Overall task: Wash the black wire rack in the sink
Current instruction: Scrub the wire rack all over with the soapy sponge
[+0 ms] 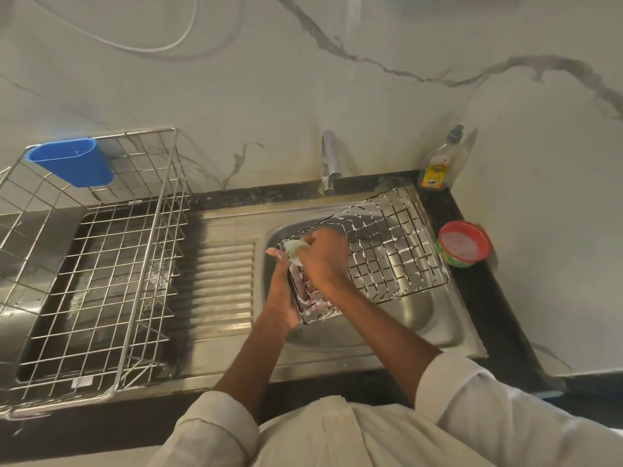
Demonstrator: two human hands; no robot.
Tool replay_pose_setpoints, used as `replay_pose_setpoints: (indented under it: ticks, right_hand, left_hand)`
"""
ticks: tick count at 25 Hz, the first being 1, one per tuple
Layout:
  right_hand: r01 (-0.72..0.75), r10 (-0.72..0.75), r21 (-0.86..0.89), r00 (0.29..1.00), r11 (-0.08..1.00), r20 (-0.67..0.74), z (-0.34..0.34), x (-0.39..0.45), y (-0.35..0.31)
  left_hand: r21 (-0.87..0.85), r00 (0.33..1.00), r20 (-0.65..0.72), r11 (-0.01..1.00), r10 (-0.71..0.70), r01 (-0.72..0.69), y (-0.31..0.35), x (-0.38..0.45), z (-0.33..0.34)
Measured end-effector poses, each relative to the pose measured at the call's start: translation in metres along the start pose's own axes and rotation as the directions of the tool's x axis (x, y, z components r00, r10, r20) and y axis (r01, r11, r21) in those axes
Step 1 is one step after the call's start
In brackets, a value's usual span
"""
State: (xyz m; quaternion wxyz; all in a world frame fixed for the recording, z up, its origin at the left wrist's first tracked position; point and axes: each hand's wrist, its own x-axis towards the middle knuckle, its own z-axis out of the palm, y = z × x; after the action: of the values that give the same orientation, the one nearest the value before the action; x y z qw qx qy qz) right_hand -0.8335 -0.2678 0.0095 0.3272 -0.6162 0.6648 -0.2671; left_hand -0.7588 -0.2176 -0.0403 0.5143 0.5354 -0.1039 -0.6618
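The black wire rack [387, 244], streaked with white soap foam, lies tilted across the steel sink [435, 318], its far end near the back rim. My left hand [281, 291] grips the rack's near left edge from below. My right hand [323, 257] holds a pale green scrub sponge [294, 248] and presses it on the rack's near left corner. The fingers of both hands are partly hidden behind the rack and each other.
A chrome tap [329, 163] stands behind the sink. A dish soap bottle [438, 163] and a red-rimmed tub of soap [464, 243] sit on the dark counter at right. A steel dish drainer [101, 264] with a blue cup [72, 165] fills the left side.
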Motion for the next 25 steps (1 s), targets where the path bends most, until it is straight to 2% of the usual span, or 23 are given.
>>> replay_pose_setpoints:
  ticks: [2, 4, 6, 7, 9, 10, 11, 12, 13, 14, 15, 18, 21, 22, 25]
  right_hand:
    - [-0.103, 0.112, 0.091, 0.988, 0.99, -0.104, 0.007, 0.002, 0.006]
    - [-0.133, 0.137, 0.036, 0.983, 0.99, -0.123, 0.009, -0.002, 0.012]
    - [-0.091, 0.093, 0.039, 0.994, 0.995, -0.062, 0.01, -0.001, 0.011]
    - [-0.086, 0.087, 0.151, 0.996, 0.985, 0.001, 0.009, 0.002, 0.009]
    - [-0.175, 0.114, 0.413, 0.979, 0.894, 0.167, 0.005, 0.003, 0.002]
    - [-0.165, 0.103, 0.426, 0.981, 0.889, 0.165, 0.004, 0.003, 0.0]
    - [-0.105, 0.072, 0.342, 0.992, 0.934, 0.108, 0.004, 0.007, 0.001]
    - [-0.027, 0.022, 0.159, 0.999, 0.987, 0.033, 0.003, 0.011, 0.004]
    - [0.028, -0.029, -0.073, 0.999, 0.997, -0.02, 0.001, 0.014, 0.005]
    - [0.057, -0.067, -0.27, 0.997, 0.961, -0.026, -0.002, 0.015, 0.006]
    - [0.079, -0.089, -0.389, 0.996, 0.918, -0.008, -0.007, 0.015, 0.005]
    - [0.176, -0.122, -0.461, 0.982, 0.87, 0.145, -0.013, 0.013, 0.008]
    - [0.299, -0.103, -0.497, 0.918, 0.815, 0.382, -0.016, -0.001, 0.017]
    - [0.307, -0.079, -0.512, 0.904, 0.802, 0.419, -0.017, -0.005, 0.018]
    - [0.287, -0.095, -0.587, 0.937, 0.757, 0.336, -0.017, -0.011, 0.013]
  left_hand:
    - [-0.021, 1.0, -0.015, 1.0, -0.017, 0.016, 0.002, -0.002, 0.004]
    - [-0.03, 1.0, -0.007, 0.999, -0.025, 0.025, 0.005, -0.008, 0.012]
    - [-0.039, 0.999, 0.017, 0.999, -0.038, 0.038, 0.002, -0.006, 0.01]
    - [-0.06, 0.999, 0.013, 0.997, -0.052, 0.052, 0.001, -0.004, 0.01]
    - [-0.074, 1.0, -0.012, 0.997, -0.029, 0.028, 0.002, 0.003, 0.005]
    - [-0.053, 1.0, 0.011, 0.998, -0.022, 0.022, 0.003, 0.006, 0.004]
    - [-0.034, 0.999, 0.043, 0.999, -0.027, 0.029, 0.003, 0.006, 0.005]
    - [-0.028, 0.998, 0.052, 0.999, -0.041, 0.043, 0.004, 0.005, 0.005]
    - [-0.015, 0.997, 0.058, 0.999, -0.049, 0.05, 0.004, 0.005, 0.005]
    - [0.002, 0.996, 0.07, 0.999, -0.05, 0.049, 0.004, 0.007, 0.004]
    - [0.025, 0.995, 0.087, 0.998, -0.054, 0.052, 0.005, 0.005, 0.006]
    - [-0.006, 0.998, 0.062, 1.0, -0.024, 0.025, 0.005, 0.009, 0.003]
    - [-0.054, 0.998, 0.024, 0.997, 0.057, -0.055, 0.008, 0.011, 0.001]
    - [-0.063, 0.997, 0.007, 0.995, 0.074, -0.073, 0.008, 0.012, -0.001]
    - [-0.1, 0.993, 0.018, 0.988, 0.119, -0.117, 0.01, 0.011, 0.001]
